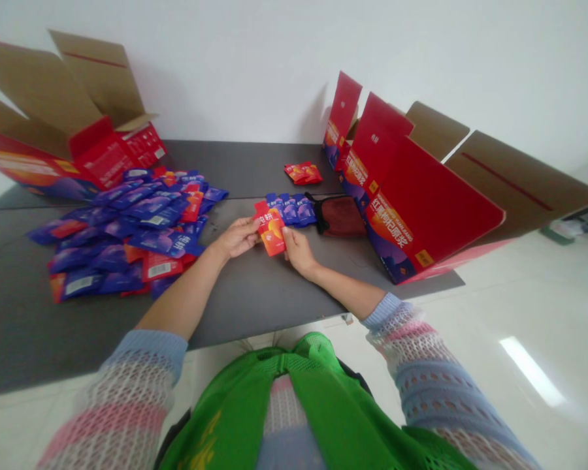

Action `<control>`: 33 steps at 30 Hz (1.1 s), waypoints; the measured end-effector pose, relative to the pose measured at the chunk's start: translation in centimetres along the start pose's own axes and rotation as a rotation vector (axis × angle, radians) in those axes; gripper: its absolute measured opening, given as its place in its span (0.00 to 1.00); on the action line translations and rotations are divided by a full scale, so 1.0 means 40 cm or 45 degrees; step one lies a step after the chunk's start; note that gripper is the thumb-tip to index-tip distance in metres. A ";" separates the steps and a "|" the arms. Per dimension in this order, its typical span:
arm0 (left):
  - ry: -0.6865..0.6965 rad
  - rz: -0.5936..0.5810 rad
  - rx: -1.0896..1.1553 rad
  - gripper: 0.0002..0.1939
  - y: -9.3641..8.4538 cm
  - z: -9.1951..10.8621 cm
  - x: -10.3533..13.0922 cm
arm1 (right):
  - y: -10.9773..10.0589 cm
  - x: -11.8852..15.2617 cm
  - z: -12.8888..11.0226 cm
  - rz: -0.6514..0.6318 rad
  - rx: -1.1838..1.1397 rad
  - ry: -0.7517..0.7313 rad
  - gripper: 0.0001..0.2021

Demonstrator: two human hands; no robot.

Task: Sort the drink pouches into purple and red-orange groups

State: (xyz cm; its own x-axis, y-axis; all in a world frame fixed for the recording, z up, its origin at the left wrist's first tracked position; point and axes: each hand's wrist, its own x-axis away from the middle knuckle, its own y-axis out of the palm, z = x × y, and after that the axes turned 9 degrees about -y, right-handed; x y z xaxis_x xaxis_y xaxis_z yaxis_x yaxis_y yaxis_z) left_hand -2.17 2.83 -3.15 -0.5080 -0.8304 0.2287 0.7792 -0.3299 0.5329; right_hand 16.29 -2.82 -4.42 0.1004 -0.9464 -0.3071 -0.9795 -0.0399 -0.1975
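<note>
Between my two hands is a red-and-orange sachet (272,230), its printed front facing up. My left hand (238,237) pinches its left edge, and my right hand (298,249) grips the lower right edge. Just behind it, a short row of purple sachets (294,210) lies on the grey table (255,287). Further back rest a few red sachets (302,173). A large heap of purple and red sachets (142,222) spreads to the left of my left hand. A dark brown pouch (342,216) lies to the right of the purple row.
On the right stand red cartons with raised flaps, the nearest a large printed carton (411,209). An open brown-and-red carton (44,150) stands at the back left, behind the heap. A white wall (235,72) runs behind the table.
</note>
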 end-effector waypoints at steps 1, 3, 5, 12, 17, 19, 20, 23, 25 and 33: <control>-0.001 -0.006 -0.027 0.20 -0.005 0.003 -0.002 | -0.004 -0.003 0.005 0.027 0.048 0.012 0.28; 0.014 -0.021 -0.104 0.19 -0.012 0.008 -0.001 | -0.016 -0.007 0.008 0.117 0.137 0.018 0.25; 0.043 -0.024 -0.208 0.19 -0.015 0.007 0.003 | -0.030 -0.010 0.004 0.232 0.198 -0.006 0.22; 0.212 -0.100 -0.509 0.21 0.043 -0.049 0.030 | -0.039 -0.004 -0.004 0.294 0.312 -0.044 0.19; 0.168 0.015 -0.724 0.19 0.108 -0.071 0.040 | -0.020 0.008 0.001 0.214 0.210 -0.060 0.17; 0.169 -0.007 -0.774 0.19 0.108 -0.068 0.038 | -0.017 0.008 0.003 0.226 0.091 -0.060 0.18; 0.162 -0.034 -0.810 0.18 0.101 -0.064 0.038 | -0.016 0.007 0.004 0.216 0.021 -0.054 0.19; 0.152 -0.111 -0.913 0.17 0.067 -0.045 0.041 | -0.011 0.006 0.009 0.121 -0.163 -0.026 0.26; 0.177 -0.118 -0.938 0.17 0.043 -0.034 0.043 | -0.008 0.004 0.014 0.066 -0.196 -0.014 0.31; 0.172 0.042 -0.975 0.15 0.040 -0.034 -0.006 | 0.034 -0.020 0.010 0.179 -0.042 0.052 0.15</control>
State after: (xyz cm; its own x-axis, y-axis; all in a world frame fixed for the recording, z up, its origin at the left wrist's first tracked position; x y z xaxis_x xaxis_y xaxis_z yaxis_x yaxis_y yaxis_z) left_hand -0.31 1.88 -3.47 -0.4693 -0.8765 0.1070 0.8546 -0.4813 -0.1950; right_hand 14.93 -1.99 -4.83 -0.0445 -0.9557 -0.2909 -0.9886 0.0840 -0.1246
